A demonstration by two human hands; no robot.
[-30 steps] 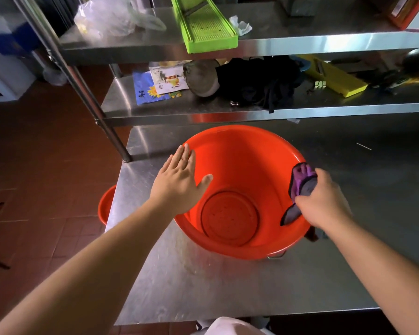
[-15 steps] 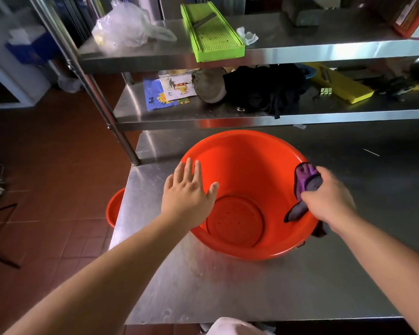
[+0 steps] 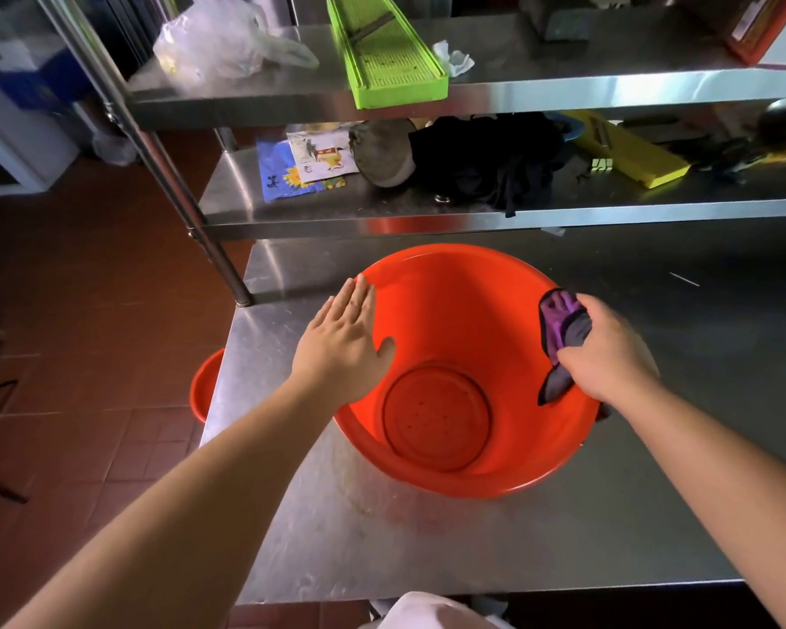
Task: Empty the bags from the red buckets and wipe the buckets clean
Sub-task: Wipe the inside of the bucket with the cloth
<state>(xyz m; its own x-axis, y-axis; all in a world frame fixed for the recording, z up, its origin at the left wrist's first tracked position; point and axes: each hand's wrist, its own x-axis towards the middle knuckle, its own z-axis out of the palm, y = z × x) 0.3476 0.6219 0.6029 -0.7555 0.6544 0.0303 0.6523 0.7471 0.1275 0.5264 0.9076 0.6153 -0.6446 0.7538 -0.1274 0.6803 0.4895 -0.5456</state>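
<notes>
Wiping step, bucket (image 3: 432,338) already bagless on table (image 3: 427,551); right hand (image 3: 609,356) fingers clamp purple rag (image 3: 561,326) over the rim; left hand (image 3: 343,345) flat, fingers straight, steadying opposite rim; next: probably drag rag round inner wall.

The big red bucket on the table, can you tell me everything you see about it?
The big red bucket looks like smooth, shiny orange-red plastic, round and wide open at the top. It stands upright on the steel table and holds no bag. Its flat round bottom has a raised ring and tiny dots. The left hand rests flat on its left rim. The right hand presses a purple cloth against its right inner wall.
</notes>
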